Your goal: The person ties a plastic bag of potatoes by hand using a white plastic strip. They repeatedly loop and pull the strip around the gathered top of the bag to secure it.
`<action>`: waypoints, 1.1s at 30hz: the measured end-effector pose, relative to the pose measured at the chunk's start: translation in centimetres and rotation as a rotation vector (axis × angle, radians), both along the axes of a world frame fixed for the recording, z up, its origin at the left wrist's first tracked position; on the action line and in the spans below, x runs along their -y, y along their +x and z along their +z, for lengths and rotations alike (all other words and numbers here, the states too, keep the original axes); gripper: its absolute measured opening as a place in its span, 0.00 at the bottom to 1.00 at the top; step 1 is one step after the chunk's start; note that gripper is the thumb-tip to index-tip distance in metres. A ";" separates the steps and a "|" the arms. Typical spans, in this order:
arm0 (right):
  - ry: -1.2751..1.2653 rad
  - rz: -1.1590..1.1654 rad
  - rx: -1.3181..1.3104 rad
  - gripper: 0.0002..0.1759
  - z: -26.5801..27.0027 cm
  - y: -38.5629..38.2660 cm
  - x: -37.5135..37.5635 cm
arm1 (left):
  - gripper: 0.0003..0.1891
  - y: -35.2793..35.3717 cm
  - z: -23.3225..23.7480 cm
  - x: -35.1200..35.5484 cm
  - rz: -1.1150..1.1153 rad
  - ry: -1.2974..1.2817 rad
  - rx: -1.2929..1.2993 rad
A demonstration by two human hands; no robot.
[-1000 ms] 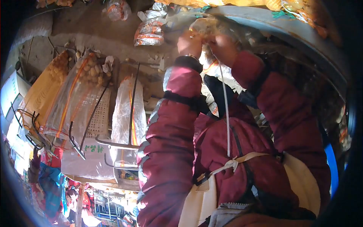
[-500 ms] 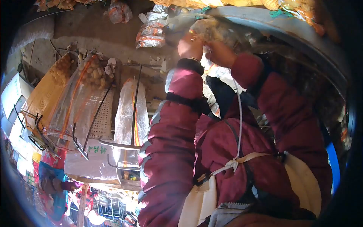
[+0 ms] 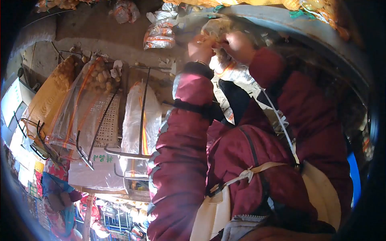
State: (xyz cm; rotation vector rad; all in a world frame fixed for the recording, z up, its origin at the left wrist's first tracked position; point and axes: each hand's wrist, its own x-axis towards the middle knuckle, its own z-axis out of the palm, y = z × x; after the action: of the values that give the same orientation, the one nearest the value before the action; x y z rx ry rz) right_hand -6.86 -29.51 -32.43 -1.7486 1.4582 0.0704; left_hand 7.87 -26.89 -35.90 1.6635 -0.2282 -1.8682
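My left hand (image 3: 201,49) is closed with its fingers gathered on the neck of a translucent plastic bag (image 3: 217,26). Close beside it, my right hand (image 3: 240,47) pinches at the same gathered plastic; the fingertips of both hands nearly meet there. Whether a tie is between the fingers is too blurred to tell. Beneath the hands lies shiny clear plastic (image 3: 235,72), partly covered by my wrists. A white cord (image 3: 279,120) runs from beside my right sleeve down toward my waist, where a cream strap (image 3: 245,174) is knotted.
To the left, tall clear and orange mesh bags of round, potato-like produce (image 3: 98,78) lean by black metal hooks (image 3: 90,154). A packed plastic bundle (image 3: 160,35) lies on the floor. A curved metal rim (image 3: 281,26) arcs at upper right. Another person (image 3: 58,197) is at lower left.
My right hand has shifted slightly right and up, still at the bag's neck. The white cord has swung to the right, and more of the shiny plastic below shows.
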 end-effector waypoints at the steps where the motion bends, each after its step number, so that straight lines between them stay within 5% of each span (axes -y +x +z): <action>1: -0.067 -0.008 0.027 0.11 0.2 0.4 -0.2 | 0.07 0.0 0.2 0.0 0.010 0.035 -0.015; 5: 0.011 -0.136 0.036 0.10 0.8 0.8 -0.4 | 0.06 0.2 0.2 0.2 0.039 0.045 -0.057; 8: -0.043 0.101 -0.074 0.10 -0.3 -0.3 -0.7 | 0.04 0.0 -0.2 0.3 0.024 -0.028 -0.149; 10: 0.080 0.051 0.043 0.21 -0.7 -0.3 -0.5 | 0.03 -0.2 0.2 0.6 0.017 0.070 -0.055; 14: 0.192 0.032 0.106 0.17 0.3 -0.5 0.1 | 0.05 0.0 1.1 0.8 -0.052 0.055 0.031; 16: 0.761 -0.246 0.231 0.11 1.4 -0.7 0.6 | 0.07 0.1 0.8 0.5 -0.119 -0.037 0.090; 19: 0.911 -0.275 0.291 0.06 0.2 -1.2 0.6 | 0.08 0.3 -0.4 -0.3 -0.130 -0.106 0.060; 25: 1.007 -0.546 0.466 0.06 0.3 -1.5 0.2 | 0.09 -0.2 0.0 -1.3 -0.039 -0.113 0.034; 33: 0.998 -0.481 0.361 0.09 1.5 -1.1 0.1 | 0.13 -0.2 1.3 -0.9 0.129 0.086 -0.167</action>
State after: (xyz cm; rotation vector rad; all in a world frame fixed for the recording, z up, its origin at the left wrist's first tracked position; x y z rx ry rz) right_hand -8.00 -29.65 -30.98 -0.5561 1.2063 0.1802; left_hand 7.70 -25.99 -34.60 1.5292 0.0283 -1.9288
